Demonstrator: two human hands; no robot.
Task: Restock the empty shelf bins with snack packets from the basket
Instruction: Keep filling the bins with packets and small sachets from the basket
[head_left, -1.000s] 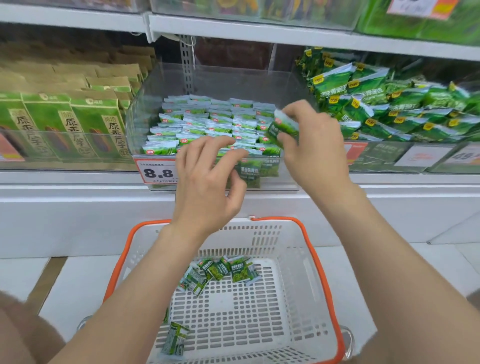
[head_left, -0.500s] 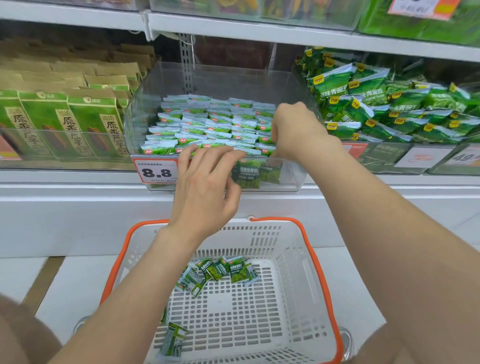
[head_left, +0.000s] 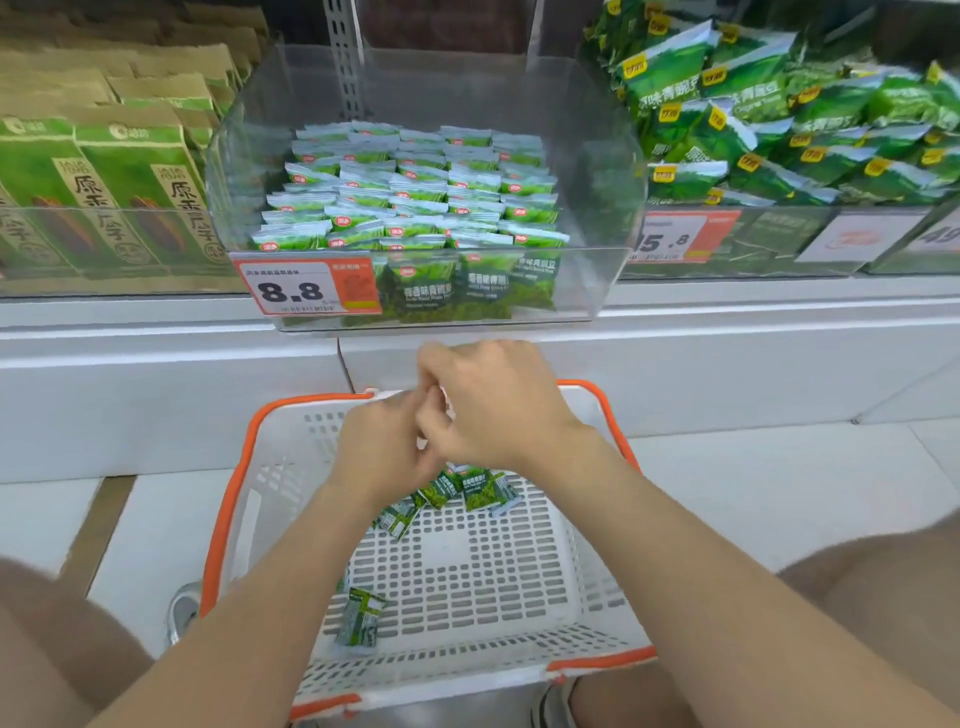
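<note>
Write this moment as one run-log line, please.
left hand: over basket, grip unclear | right hand: beside left, fingers curled | packets: few in basket | bin: mostly filled

Seen from where I stand, the left hand (head_left: 384, 457) and the right hand (head_left: 493, 410) are both bare. Back from the fingers (head_left: 431, 374), past each wrist, the left forearm (head_left: 270, 582) and the right forearm (head_left: 691, 551) run on bare as well, all the way to the lower edge of the view. The fingers are smeared by blur, so nails and fine detail cannot be made out. Far behind the fingers, in the bottom corners, sit the rounded left knee (head_left: 47, 649) and right knee (head_left: 878, 587). Whether cloth covers them I cannot tell. Between the knees a narrow grey strip (head_left: 558, 701) shows, perhaps footwear.
</note>
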